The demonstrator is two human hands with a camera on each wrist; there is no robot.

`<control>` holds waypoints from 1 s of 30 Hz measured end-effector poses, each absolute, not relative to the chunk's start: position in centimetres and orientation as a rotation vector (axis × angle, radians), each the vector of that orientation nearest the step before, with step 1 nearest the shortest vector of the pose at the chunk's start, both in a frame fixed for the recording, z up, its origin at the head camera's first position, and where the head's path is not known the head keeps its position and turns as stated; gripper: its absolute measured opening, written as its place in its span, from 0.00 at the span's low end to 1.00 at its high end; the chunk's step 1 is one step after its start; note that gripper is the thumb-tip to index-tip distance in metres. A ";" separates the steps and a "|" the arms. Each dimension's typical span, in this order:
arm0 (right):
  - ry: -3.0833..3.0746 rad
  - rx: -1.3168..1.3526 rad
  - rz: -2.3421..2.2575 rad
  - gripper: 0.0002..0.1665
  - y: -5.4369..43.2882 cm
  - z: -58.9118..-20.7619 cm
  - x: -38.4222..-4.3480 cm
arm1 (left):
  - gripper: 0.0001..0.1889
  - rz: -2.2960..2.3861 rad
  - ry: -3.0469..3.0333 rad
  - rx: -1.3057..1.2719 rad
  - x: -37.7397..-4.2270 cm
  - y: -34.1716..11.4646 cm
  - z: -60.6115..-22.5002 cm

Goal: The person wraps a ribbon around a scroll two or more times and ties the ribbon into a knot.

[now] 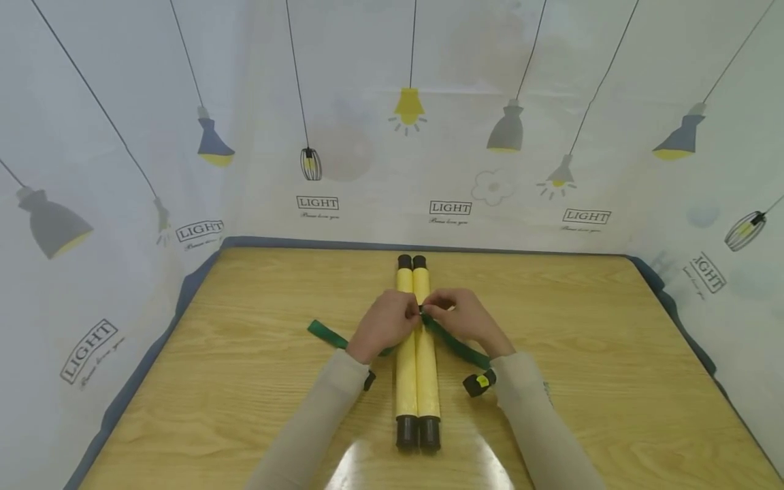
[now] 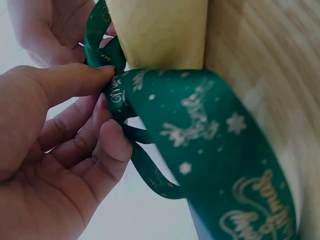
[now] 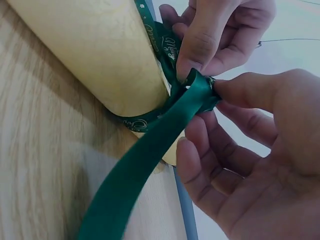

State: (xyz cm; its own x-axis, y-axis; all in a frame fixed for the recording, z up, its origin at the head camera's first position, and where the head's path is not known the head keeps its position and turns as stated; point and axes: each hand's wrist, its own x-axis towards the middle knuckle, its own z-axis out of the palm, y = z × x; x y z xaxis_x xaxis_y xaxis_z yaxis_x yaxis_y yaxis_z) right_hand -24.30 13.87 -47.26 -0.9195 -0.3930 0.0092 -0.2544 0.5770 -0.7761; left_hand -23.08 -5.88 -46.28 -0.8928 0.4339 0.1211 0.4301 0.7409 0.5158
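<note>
Two yellow tubes [image 1: 406,381] with black end caps lie side by side on the wooden table, pointing away from me. A green ribbon [image 2: 200,115] printed with gold reindeer and lettering wraps around them, and its tails spread to the left and right. Above the tubes, my left hand [image 1: 388,321] pinches the ribbon between thumb and fingers. Close beside it, my right hand [image 1: 461,314] pinches a folded loop of the same ribbon, as the right wrist view shows. Between the fingertips the ribbon is bunched; whether a knot is formed there I cannot tell.
Near the right wrist a small black item [image 1: 479,383] with a yellow label shows, partly behind the sleeve. The table [image 1: 257,408] ends at a blue-grey edging, with a white lamp-print curtain [image 1: 367,224] standing behind and at both sides.
</note>
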 end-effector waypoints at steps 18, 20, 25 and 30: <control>2.319 -0.266 -1.471 0.12 13.9 -47.0 -24.4 | 0.07 1.018 3.034 0.540 -23.0 -5.2 -47.5; 2.270 -0.233 -1.497 0.13 13.9 -47.0 -24.4 | 0.10 1.026 3.045 0.531 -22.9 -5.1 -47.4; 2.186 -0.165 -1.555 0.17 13.7 -47.3 -24.5 | 0.11 1.053 3.051 0.525 -22.8 -5.1 -47.4; 2.172 -0.095 -1.563 0.23 13.5 -47.8 -24.6 | 0.11 1.049 3.028 0.550 -23.1 -5.3 -47.8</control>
State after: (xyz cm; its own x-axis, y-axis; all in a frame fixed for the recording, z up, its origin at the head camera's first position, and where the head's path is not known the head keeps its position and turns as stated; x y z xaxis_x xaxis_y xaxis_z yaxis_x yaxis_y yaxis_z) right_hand -24.58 13.49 -47.75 -0.8917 -0.3159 -0.3240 0.2069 0.3522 -0.9128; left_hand -23.06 -5.30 -47.76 -0.9370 0.2785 0.2110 0.3493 0.7354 0.5806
